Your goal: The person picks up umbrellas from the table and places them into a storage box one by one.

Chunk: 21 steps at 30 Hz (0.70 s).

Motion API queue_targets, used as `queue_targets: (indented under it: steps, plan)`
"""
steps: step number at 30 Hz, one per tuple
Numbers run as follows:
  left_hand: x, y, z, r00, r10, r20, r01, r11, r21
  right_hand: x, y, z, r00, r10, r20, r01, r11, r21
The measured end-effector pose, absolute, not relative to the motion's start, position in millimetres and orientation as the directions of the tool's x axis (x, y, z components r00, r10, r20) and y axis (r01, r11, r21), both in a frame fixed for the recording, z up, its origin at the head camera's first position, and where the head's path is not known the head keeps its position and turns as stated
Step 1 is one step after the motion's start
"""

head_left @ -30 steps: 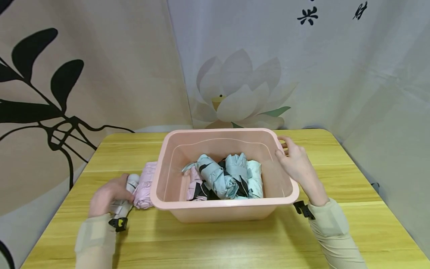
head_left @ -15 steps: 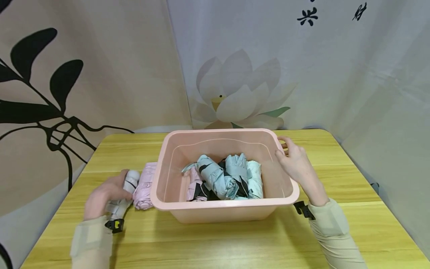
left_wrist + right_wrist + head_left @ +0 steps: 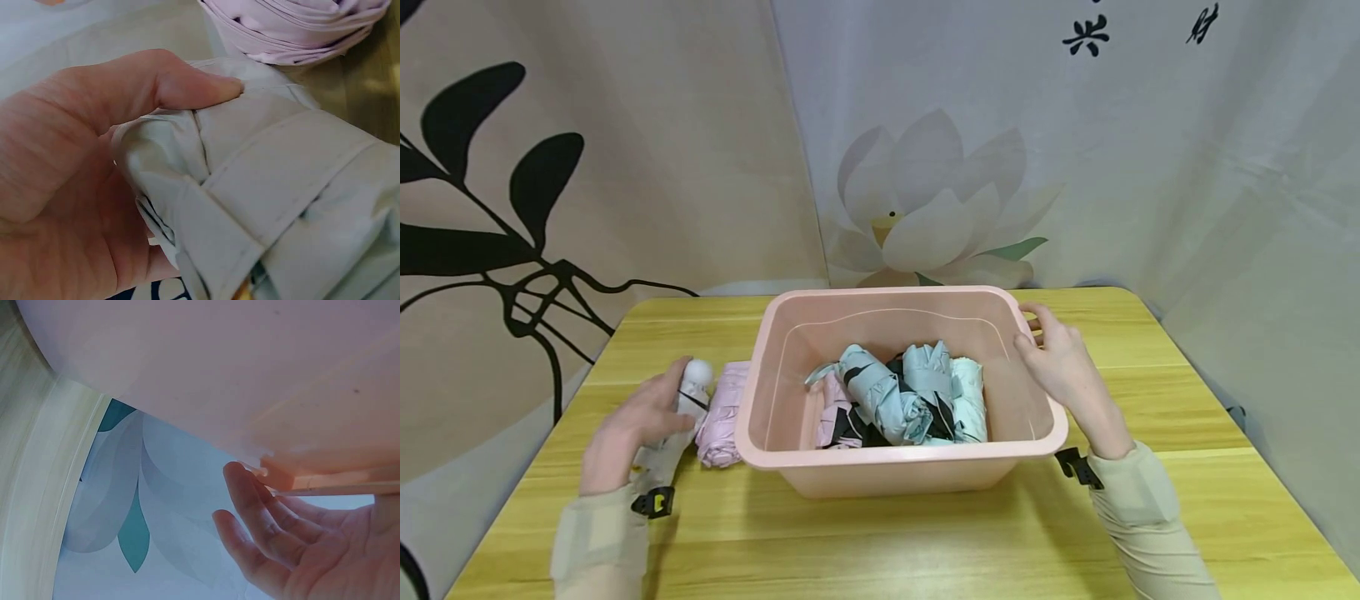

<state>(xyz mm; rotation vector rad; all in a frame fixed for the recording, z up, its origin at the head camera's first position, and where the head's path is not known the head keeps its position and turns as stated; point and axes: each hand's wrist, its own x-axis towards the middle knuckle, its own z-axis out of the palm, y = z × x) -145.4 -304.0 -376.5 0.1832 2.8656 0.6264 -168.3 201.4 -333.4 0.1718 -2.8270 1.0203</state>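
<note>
In my left hand (image 3: 638, 423) I hold a whitish folded umbrella (image 3: 269, 169), its closing strap wrapped round it. The thumb lies along its upper side; most of the other fingers are hidden behind it. A rolled lilac umbrella (image 3: 726, 417) lies just right of it, beside a pink plastic bin (image 3: 902, 460). My right hand (image 3: 1063, 358) grips the bin's right rim, thumb at the top edge and fingers (image 3: 240, 487) bent beneath it. Inside the bin lie blue-grey folded umbrellas (image 3: 880, 392), a pale mint one (image 3: 970, 400) and a lilac one (image 3: 833, 408), with black parts among them.
The bin stands in the middle of a wooden table (image 3: 910, 550). A printed curtain (image 3: 1150, 167) with a lotus and black leaves hangs right behind the table's far edge.
My left hand has shifted slightly left and turned, and the whitish umbrella has tipped so its round white end shows more. My right hand and the bin stay put.
</note>
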Motion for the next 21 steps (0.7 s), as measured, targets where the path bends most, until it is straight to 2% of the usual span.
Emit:
queue_targets:
  steps: [10,21]
  plan:
    - [-143.3,-290.6,-362.1,-0.981,0.173,-0.087,0.123,0.903,0.412,-168.7,201.4,-333.6,-0.985,-0.061,0.161,-0.15,0.765,-0.626]
    - [-135.1,-270.9,-337.5,-0.976,0.208,0.065,0.218,0.91,0.352,-168.8,201.5,-334.3,-0.984,-0.062,0.165,-0.152,0.765,-0.626]
